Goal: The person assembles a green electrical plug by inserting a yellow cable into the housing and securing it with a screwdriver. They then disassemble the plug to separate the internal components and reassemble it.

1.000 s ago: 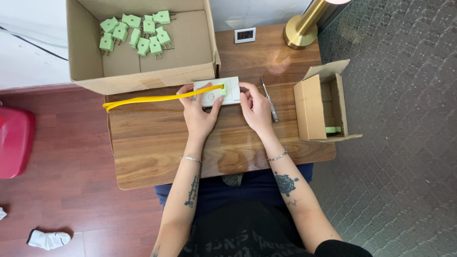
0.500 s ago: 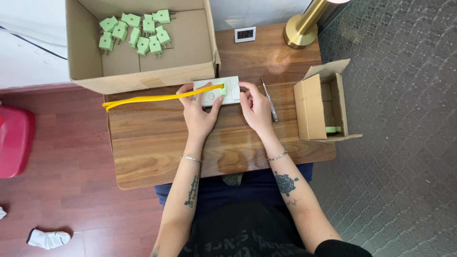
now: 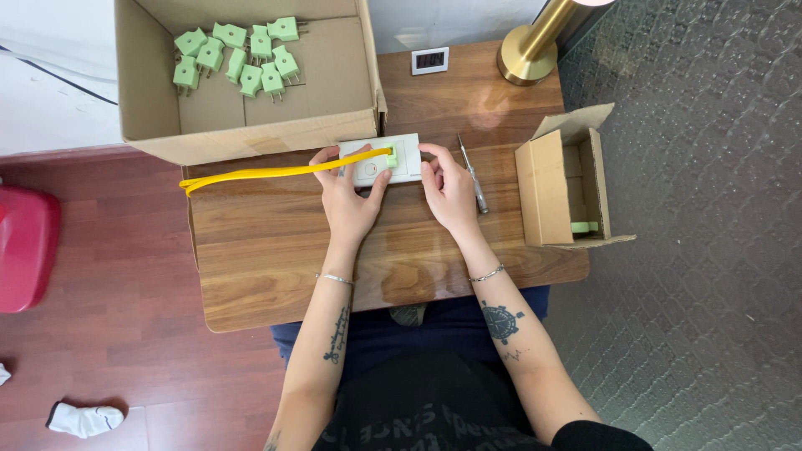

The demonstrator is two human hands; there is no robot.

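My left hand (image 3: pixel 349 203) and right hand (image 3: pixel 449 194) each have a closed grip on the white socket plate (image 3: pixel 399 159), which lies flat on the wooden surface (image 3: pixel 276 250). A green plug (image 3: pixel 390 155) on a yellow cable (image 3: pixel 267 172) sits in it; a screwdriver (image 3: pixel 472 174) lies just right of my right hand.

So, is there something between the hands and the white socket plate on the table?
No. Both the left hand and the right hand already touch the white socket plate; the screwdriver lies beside it, off to the right.
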